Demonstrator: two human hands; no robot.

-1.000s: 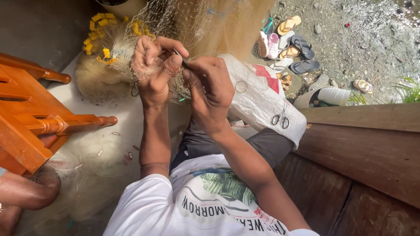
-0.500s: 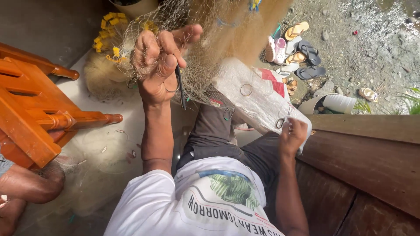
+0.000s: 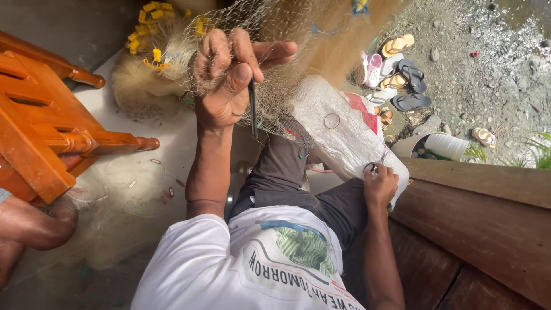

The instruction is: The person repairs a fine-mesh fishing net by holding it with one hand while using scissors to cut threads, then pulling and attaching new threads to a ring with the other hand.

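The fishing net (image 3: 275, 74) hangs bunched in front of the seated person, its fine pale mesh gathered in the left hand (image 3: 229, 80), whose grip is closed tight around a fold of it, fingers curled over and thumb pressed down. From that same fist a thin dark netting needle (image 3: 252, 109) sticks out, its long axis running almost straight down toward the lap, so the tool lies just below the held mesh and well away from the other hand. The right hand (image 3: 380, 185) is down by the thigh, its grip narrowed on a pair of small scissors (image 3: 373, 167) resting on a white woven sack (image 3: 338, 138); the left is clearly the nearer to the net. The sack is plump and oblong, with a red patch near its far end and a metal ring (image 3: 332, 120) lying on it. Yellow floats (image 3: 152, 23) dot the heaped net on the floor at the far left, beside an overturned orange wooden chair (image 3: 40, 126). Out on the gravel lie several sandals (image 3: 402, 69) and a white bucket (image 3: 442, 146).
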